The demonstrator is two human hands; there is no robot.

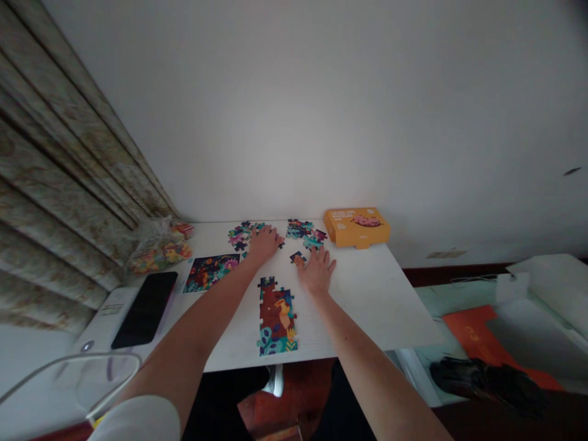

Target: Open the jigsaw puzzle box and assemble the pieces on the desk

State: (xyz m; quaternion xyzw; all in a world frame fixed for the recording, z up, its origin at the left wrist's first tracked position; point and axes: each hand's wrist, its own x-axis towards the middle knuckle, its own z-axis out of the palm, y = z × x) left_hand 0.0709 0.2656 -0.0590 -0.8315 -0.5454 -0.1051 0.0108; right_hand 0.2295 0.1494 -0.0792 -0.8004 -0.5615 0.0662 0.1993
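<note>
My left hand (266, 242) lies over a loose pile of puzzle pieces (239, 235) at the back of the table, its fingers spread and partly covering them. My right hand (316, 271) rests palm down with fingers apart. Its thumb is at a dark puzzle piece (297, 257) with an orange patch; whether it presses on the piece I cannot tell. Beyond the right fingers lies another group of pieces (301, 229). Nearer to me, between my forearms, sits a partly joined puzzle (278, 318) with a brown area, a yellow figure and teal leaves.
An orange puzzle box (357, 228) stands at the back right. Left of my left arm are a picture card (202, 274), a black phone (146, 309) and a plastic bag (158, 252) with colourful contents. A white cable (68, 358) loops at the lower left.
</note>
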